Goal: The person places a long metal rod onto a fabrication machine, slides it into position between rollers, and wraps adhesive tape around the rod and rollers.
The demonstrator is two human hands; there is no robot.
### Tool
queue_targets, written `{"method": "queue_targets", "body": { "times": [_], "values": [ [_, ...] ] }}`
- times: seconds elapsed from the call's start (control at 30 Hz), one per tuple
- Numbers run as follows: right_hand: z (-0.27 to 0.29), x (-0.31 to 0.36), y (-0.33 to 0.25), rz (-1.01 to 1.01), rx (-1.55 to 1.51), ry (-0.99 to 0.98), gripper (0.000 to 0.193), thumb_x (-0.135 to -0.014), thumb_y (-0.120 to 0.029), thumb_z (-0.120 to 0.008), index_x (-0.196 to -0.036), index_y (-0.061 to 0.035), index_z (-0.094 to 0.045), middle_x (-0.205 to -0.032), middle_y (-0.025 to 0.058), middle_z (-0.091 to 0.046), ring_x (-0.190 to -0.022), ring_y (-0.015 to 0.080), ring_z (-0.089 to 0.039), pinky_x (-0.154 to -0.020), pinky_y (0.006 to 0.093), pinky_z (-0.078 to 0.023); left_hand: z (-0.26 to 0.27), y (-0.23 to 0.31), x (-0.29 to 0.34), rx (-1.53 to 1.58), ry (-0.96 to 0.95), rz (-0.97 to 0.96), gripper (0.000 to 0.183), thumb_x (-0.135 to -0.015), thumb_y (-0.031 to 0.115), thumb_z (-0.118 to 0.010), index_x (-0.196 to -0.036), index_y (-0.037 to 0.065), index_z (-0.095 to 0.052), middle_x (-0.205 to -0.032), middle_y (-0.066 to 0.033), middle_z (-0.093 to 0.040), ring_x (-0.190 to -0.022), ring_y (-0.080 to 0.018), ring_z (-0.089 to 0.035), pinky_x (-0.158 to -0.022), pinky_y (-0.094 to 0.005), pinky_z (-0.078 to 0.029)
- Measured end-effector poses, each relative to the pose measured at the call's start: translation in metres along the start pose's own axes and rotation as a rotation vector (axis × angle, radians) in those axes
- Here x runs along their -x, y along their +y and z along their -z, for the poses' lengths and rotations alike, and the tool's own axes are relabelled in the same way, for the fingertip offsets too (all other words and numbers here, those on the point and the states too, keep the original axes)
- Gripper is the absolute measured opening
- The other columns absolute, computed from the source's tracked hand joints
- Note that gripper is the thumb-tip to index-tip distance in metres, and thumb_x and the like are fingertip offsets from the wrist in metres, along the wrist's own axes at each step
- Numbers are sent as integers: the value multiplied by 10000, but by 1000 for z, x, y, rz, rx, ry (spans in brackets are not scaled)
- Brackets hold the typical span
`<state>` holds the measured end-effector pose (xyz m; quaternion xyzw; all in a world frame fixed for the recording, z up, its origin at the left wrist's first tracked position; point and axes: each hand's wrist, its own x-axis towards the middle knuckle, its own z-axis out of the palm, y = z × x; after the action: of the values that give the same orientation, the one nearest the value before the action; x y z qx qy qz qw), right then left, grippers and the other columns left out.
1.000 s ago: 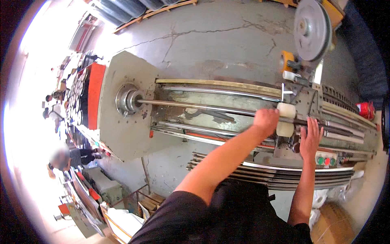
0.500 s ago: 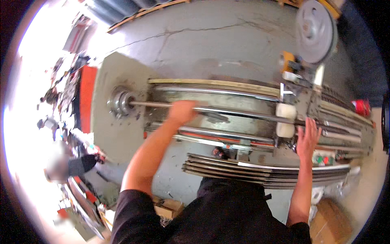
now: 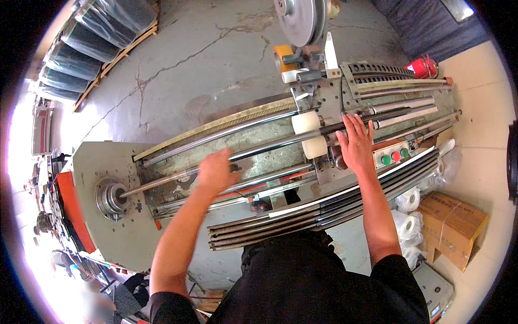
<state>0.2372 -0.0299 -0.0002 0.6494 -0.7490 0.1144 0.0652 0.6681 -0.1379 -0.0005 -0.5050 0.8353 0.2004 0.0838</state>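
Observation:
A long steel rod (image 3: 264, 147) runs from a round chuck (image 3: 111, 201) on the left, between two white rollers (image 3: 305, 123), to a dark section on the right. Around its middle, left of the rollers, my left hand (image 3: 215, 171) is loosely closed, slightly blurred, the thumb sticking out below. Beyond the rollers, my right hand (image 3: 356, 143) lies open with fingers spread, the tips over the dark section. It rests by the carriage plate (image 3: 330, 96); whether it presses on the rod I cannot tell. A dark round knob (image 3: 340, 162) is beside that wrist.
Several spare rods (image 3: 264, 229) lie along the machine's near side. A control box (image 3: 396, 155) with green and red buttons sits right of my right forearm. Behind the carriage rises a grey wheel (image 3: 303, 19). Cardboard box (image 3: 450, 227) and wrapped rolls (image 3: 406, 227) stand at the right.
The view has turned, so the machine now slants up to the right. My left hand has moved rightward along the rod, nearer the rollers. My right hand stays by the carriage.

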Motion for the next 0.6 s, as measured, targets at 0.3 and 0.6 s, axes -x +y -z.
{"method": "queue_targets", "body": {
  "times": [0.3, 0.6],
  "values": [
    [-10, 3, -7, 83, 23, 27, 576, -1097, -382, -610, -1575, -71, -529, -1608, 129, -555, -1565, 330, -425, -1337, 601, -140, -44, 149, -89, 108, 224, -187, 238, -1008, 168, -589, -1216, 67, -647, -1034, -154, -799, -924, -368, -799, -756, -485, -646],
    [-18, 8, -8, 55, 5, 101, 544, -1093, -322, -602, -1569, -66, -542, -1584, 153, -571, -1547, 340, -444, -1338, 578, -150, -21, -78, 16, -46, 59, 71, 287, -899, 356, -785, -1078, 139, -729, -999, -156, -791, -962, -393, -774, -796, -551, -609]
  ]
}}
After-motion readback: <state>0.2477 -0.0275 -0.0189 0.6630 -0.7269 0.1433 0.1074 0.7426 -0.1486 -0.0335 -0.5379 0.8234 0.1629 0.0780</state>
